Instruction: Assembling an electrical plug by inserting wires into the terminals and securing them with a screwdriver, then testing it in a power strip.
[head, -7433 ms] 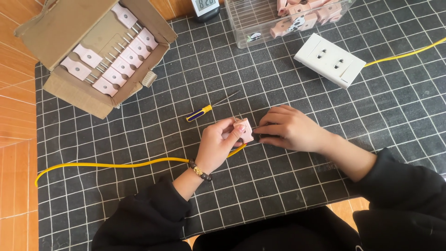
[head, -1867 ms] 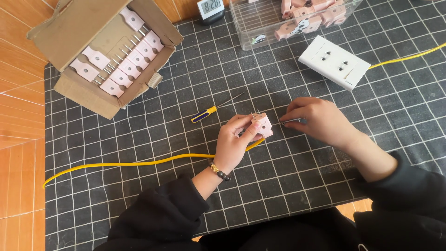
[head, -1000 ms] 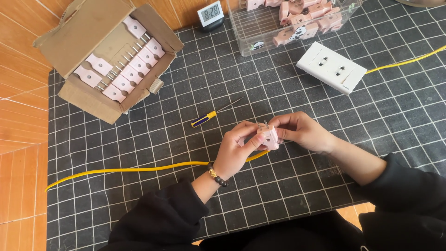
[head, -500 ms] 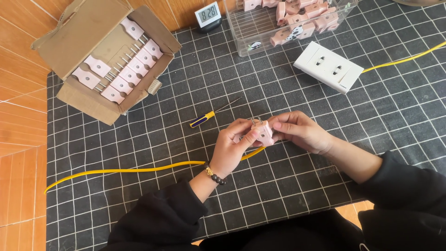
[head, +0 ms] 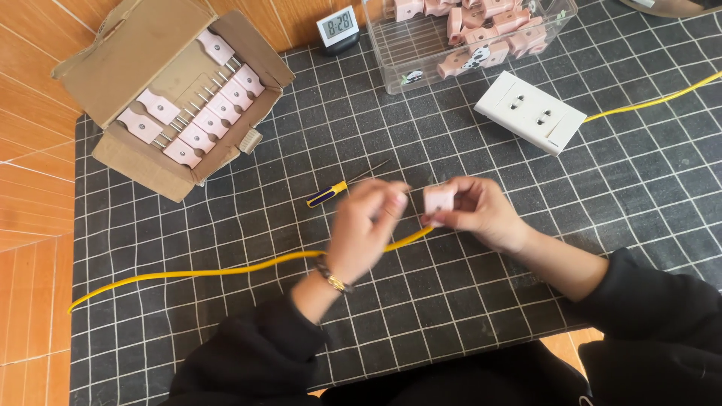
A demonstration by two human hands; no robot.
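Pink plastic is what my right hand (head: 481,214) pinches now: a small pink plug (head: 438,200), held up between thumb and fingertips just above the table (head: 526,316), which is covered by a black cutting mat with a white grid. Half a second ago both hands were closed around that plug together; now my left hand (head: 366,229) has come off it and sits just beside it, blurred with motion, so I cannot tell whether its fingers are spread or curled on something. The yellow cable (head: 226,269) runs from the left edge of the mat, passes under the left hand and rises toward the plug; its end seems to meet the plug's underside, though the joint itself is hidden by my fingers.

Since the left hand has let go, I judge that the two-handed work on the plug has paused and the right hand alone carries it. The yellow-handled screwdriver (head: 337,191) lies untouched on the mat just beyond the left hand. Farther off are the cardboard box (head: 124,53) of pink plugs, the clear bin (head: 391,64) with more of them, and the white socket strip (head: 529,111).
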